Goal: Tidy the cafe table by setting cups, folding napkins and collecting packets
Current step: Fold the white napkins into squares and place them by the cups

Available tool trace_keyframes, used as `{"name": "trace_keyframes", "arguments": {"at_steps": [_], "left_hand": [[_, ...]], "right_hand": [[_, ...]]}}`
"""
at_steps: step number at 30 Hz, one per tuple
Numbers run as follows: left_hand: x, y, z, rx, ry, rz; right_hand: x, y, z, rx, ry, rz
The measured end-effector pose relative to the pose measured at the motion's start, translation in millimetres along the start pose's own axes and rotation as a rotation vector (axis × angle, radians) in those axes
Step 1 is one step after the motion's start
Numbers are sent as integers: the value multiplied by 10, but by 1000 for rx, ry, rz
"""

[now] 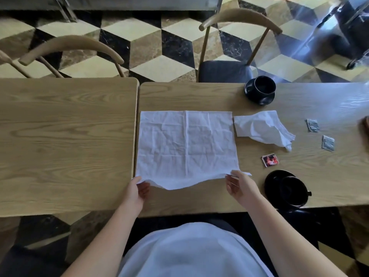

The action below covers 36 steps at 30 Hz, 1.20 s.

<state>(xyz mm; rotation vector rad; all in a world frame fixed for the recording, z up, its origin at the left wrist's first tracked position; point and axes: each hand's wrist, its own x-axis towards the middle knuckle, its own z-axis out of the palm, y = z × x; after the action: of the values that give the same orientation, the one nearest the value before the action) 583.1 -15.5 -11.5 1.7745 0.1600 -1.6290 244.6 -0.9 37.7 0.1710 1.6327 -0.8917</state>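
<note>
Pinching the near corners of the white napkin [186,144], my left hand [137,189] and right hand [238,185] have fingers [232,176] closed on its lifted hem. I judge it light and limp, so corners are the place to grip. It looks creased, spread flat on the table [199,96] beyond my fingers; a crumpled napkin [263,127] lies farther right.

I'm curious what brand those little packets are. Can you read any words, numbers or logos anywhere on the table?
No text is readable.
Two grey packets: print too blurred to read.
Red and black packet: a picture, no legible words.
Napkins and black cups: no visible markings.
</note>
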Motion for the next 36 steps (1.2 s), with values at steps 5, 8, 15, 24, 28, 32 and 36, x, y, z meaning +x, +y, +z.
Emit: {"name": "trace_keyframes", "arguments": {"at_steps": [5,8,15,24,28,32,36], "left_hand": [[15,463,397,-132,-19,66],[67,803,650,-206,-58,101],[313,1507,1327,-221,-58,143],[772,1912,1769,-132,3,63],[957,1910,1795,-105,110,52],[1083,1895,1772,12,283,141],[1154,1585,1528,411,440,390]], "right_hand": [[164,-517,251,-11,-62,-77],[286,-883,425,12,-90,-117],[707,-1565,858,-31,-88,-140],[1333,-1970,1302,-193,-91,-44],[1497,-2035,1443,-293,-84,-26],[1565,-2026,1451,-403,-36,-117],[1564,-1833,1150,-811,123,-374]]}}
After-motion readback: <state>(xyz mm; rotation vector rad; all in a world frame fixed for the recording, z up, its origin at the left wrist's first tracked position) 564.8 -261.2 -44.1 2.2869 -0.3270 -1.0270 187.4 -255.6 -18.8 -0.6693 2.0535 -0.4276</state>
